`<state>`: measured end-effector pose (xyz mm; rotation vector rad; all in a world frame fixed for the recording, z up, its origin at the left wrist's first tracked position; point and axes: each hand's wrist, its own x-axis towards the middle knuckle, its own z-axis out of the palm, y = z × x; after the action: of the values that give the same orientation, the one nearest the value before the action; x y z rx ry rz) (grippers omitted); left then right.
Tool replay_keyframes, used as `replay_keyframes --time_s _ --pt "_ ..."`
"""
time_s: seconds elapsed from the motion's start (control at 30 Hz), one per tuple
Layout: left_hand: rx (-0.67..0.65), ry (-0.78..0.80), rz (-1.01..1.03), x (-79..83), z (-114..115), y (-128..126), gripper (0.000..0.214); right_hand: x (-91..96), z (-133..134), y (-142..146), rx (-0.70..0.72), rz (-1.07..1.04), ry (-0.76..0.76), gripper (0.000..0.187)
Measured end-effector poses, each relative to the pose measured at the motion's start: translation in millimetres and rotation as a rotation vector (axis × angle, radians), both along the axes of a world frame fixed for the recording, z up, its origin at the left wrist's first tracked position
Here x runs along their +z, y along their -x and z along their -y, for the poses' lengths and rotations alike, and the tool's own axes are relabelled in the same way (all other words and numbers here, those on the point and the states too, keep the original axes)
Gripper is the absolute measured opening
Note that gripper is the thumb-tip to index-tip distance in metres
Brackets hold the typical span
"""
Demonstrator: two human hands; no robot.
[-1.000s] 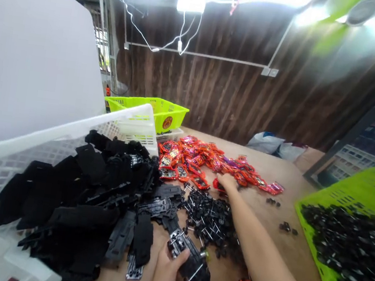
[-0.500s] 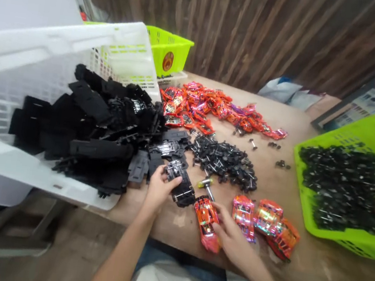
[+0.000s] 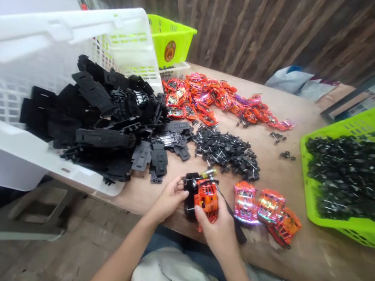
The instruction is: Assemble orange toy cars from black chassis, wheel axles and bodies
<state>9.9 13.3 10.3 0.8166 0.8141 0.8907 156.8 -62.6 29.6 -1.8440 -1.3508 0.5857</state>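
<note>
My left hand (image 3: 173,197) is closed on a black toy car chassis (image 3: 191,185) near the table's front edge. An orange toy car body (image 3: 207,200) sits in my right hand (image 3: 220,219), its thumb across the lower part. The two pieces are side by side and touching, or nearly so. Behind them lies a small hammer with a yellowish head (image 3: 209,173); its dark handle (image 3: 239,231) runs under my right hand. To the right, several shiny red-orange car bodies (image 3: 247,204) rest on the table. Loose black chassis (image 3: 142,156) lie left of my hands.
A tipped white basket (image 3: 91,182) spills black chassis at left. Black wheel-and-axle sets (image 3: 225,153) are heaped mid-table, with a pile of red car bodies (image 3: 214,95) behind. A green basket (image 3: 332,223) of wheel sets stands right, another green basket (image 3: 183,42) at the back.
The orange body has been lifted off the table by my right hand. My left hand has brought the chassis lower and right, up against the body. The view has shifted slightly.
</note>
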Motion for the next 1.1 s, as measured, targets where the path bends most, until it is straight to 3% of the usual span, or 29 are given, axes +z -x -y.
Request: replay_keyframes --time_s 0.17,0.33,0.47,0.6,0.67,0.73,0.83,0.93,1.03,1.1 --pt "-0.061 0.016 0.077 -5.6 14 -21 0.047 -9.1 -2 9 0.001 0.050 0.016 0.070" --pt "-0.091 0.010 0.102 -2.6 16 -23 0.045 -19.2 -1 8 -0.008 0.022 -0.021 0.069" --pt "-0.063 -0.083 0.056 2.3 19 -23 0.049 -20.9 5 6 0.005 -0.020 -0.039 0.072" --pt "-0.067 -0.170 -0.068 5.8 22 -20 0.049 -8.9 1 -10 0.203 -0.439 0.043 0.060" --pt "-0.110 -0.231 -0.095 7.5 26 -18 0.048 0.1 -4 -17 0.233 -0.648 0.035 0.048" --pt "-0.129 -0.282 -0.080 9.1 30 -16 0.043 8.2 -9 -20 0.251 -0.697 0.009 0.037" --pt "-0.098 -0.299 -0.062 10.1 37 -15 0.038 16.2 -11 -18 0.306 -0.641 -0.025 0.028" --pt "-0.018 -0.253 -0.036 8.0 38 -11 0.042 19.1 -12 -14 0.341 -0.549 -0.017 0.032" --pt "0.073 -0.228 -0.054 1.9 29 -4 0.053 18.5 -13 -11 0.305 -0.284 0.002 0.039" --pt "0.117 -0.270 -0.161 -3.5 21 1 0.063 17.0 -13 -7 0.304 -0.036 -0.017 0.033"
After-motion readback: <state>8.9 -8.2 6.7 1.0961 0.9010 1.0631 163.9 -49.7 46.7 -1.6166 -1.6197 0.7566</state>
